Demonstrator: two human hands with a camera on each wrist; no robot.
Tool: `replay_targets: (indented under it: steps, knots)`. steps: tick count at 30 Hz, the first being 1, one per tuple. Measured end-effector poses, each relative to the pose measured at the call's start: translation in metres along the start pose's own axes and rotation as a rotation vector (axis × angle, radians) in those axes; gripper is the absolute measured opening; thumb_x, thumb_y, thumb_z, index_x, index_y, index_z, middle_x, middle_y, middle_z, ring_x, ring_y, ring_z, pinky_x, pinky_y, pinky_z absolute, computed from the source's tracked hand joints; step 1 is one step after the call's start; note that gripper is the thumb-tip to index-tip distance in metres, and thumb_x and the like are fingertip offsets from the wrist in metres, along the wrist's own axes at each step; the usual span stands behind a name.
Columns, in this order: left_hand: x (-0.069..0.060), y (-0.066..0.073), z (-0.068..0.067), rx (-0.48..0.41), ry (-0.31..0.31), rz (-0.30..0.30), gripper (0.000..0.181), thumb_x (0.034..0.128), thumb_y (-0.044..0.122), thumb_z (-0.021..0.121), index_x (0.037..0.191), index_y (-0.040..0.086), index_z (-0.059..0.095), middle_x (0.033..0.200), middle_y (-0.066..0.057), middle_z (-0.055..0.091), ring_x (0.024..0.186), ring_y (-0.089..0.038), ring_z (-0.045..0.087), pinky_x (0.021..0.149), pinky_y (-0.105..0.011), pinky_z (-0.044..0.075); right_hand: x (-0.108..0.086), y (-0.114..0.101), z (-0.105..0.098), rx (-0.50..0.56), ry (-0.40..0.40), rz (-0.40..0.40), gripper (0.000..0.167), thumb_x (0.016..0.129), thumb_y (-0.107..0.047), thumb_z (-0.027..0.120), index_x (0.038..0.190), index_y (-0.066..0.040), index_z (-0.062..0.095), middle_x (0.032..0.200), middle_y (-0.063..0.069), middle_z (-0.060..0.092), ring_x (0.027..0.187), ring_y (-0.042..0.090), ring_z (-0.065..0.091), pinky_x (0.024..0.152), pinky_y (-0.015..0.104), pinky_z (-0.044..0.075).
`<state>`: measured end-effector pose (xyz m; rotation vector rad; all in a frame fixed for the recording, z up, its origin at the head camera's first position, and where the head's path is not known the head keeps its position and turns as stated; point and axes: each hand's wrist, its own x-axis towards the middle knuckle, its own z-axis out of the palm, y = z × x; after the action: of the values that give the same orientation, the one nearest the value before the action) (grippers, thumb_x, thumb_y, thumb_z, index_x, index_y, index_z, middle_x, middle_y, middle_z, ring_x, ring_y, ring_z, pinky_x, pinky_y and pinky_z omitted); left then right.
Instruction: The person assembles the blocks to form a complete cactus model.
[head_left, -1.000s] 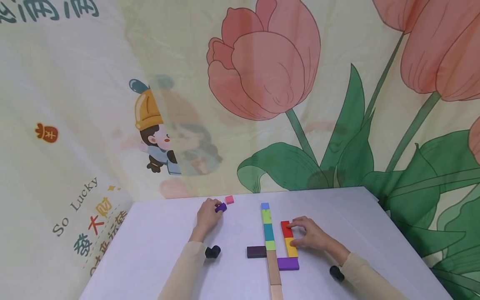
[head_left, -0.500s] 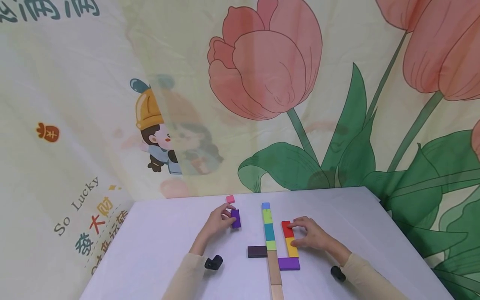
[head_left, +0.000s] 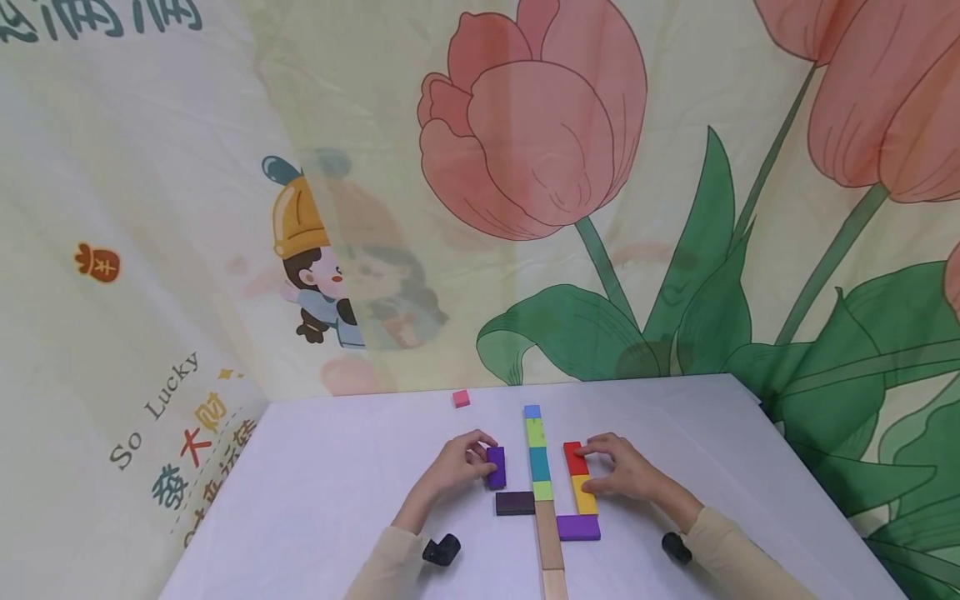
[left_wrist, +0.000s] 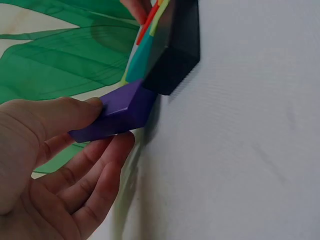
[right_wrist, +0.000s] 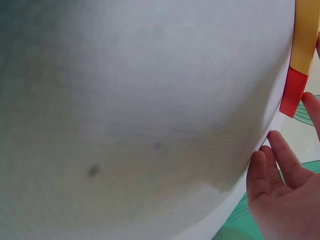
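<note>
My left hand [head_left: 457, 465] pinches a purple block [head_left: 495, 468] between thumb and fingers, just behind a black block [head_left: 515, 503]. In the left wrist view, the thumb lies on top of the purple block [left_wrist: 117, 112] and the fingertips are beneath it, close to the black block [left_wrist: 175, 55]. On the other side, my right hand [head_left: 622, 468] has a fingertip at the red block [head_left: 574, 459] and its thumb at the yellow block [head_left: 583, 495]. The right wrist view shows the other fingers [right_wrist: 257, 172] spread loosely beside the red block [right_wrist: 294, 92].
A line of blocks runs down the white table [head_left: 337, 467], with a blue one [head_left: 532, 412], a teal one [head_left: 539, 464] and wooden ones [head_left: 548, 533] at the near end. Another purple block [head_left: 578, 527] lies beside it. A pink block [head_left: 461, 398] sits at the back edge.
My left hand has carried the purple block right and toward me, away from the pink block to behind the black block. The purple block has turned lengthwise. The right hand has stayed put.
</note>
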<state>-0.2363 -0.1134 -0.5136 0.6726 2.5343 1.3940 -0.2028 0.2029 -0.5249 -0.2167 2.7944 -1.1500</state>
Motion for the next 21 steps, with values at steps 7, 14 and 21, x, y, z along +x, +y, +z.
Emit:
replay_targets:
  steps: [7,14,21]
  knots:
    - [-0.002,-0.006,0.004,0.013,0.001,-0.01,0.028,0.0855,0.005,0.073,0.112,0.002,0.064,0.089,-0.005,0.062,0.072,-0.011,0.06,0.06,-0.022,0.05,0.0,0.002,0.001,-0.003,0.002,0.002,0.053,0.067,-0.02,0.09,0.117,-0.016,0.072,0.133,0.016,0.053,0.129,0.041,0.042,0.098,0.062,0.045]
    - [-0.002,-0.01,0.006,0.069,0.018,-0.003,0.028,0.086,0.011,0.075,0.112,0.005,0.068,0.096,-0.004,0.065,0.076,-0.01,0.058,0.065,-0.022,0.049,-0.001,0.001,0.001,0.007,0.006,0.008,0.053,0.067,-0.02,0.09,0.117,-0.017,0.072,0.134,0.015,0.053,0.13,0.04,0.042,0.099,0.062,0.044]
    - [-0.001,-0.012,0.008,0.123,0.032,0.015,0.028,0.0853,0.014,0.076,0.112,0.006,0.07,0.098,-0.004,0.064,0.077,-0.011,0.054,0.065,-0.022,0.046,-0.001,0.0,0.0,0.002,0.002,-0.004,0.053,0.068,-0.021,0.09,0.117,-0.016,0.071,0.134,0.017,0.052,0.129,0.042,0.042,0.099,0.062,0.043]
